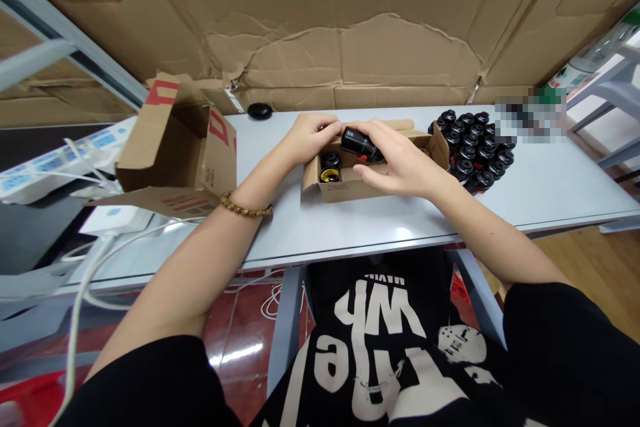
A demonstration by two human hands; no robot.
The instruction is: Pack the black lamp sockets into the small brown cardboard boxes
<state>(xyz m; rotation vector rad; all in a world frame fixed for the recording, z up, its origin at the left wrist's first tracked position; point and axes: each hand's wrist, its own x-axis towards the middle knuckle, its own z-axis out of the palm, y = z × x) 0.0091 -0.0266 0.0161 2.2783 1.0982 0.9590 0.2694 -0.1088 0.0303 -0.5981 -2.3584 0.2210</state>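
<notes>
A small open cardboard box (353, 192) lies on the white table in front of me. My left hand (313, 138) is at its far left corner, fingers closed over the edge. Over the box, my right hand (393, 159) holds a black cylindrical item (356, 141) with a red detail, tilted, its glossy end toward the left. The thumb is apart from the other fingers, and part of the item is hidden under the hand. Inside the box's left end sit a black round piece (330, 161) and one with a yellow ring (330, 175).
Several similar black items (473, 150) stand grouped right of the box. A larger open carton (165, 147) is at the left, beside a power strip (65, 160) and white cables. A black oval object (259, 111) lies at the back, before a cardboard sheet (340, 27).
</notes>
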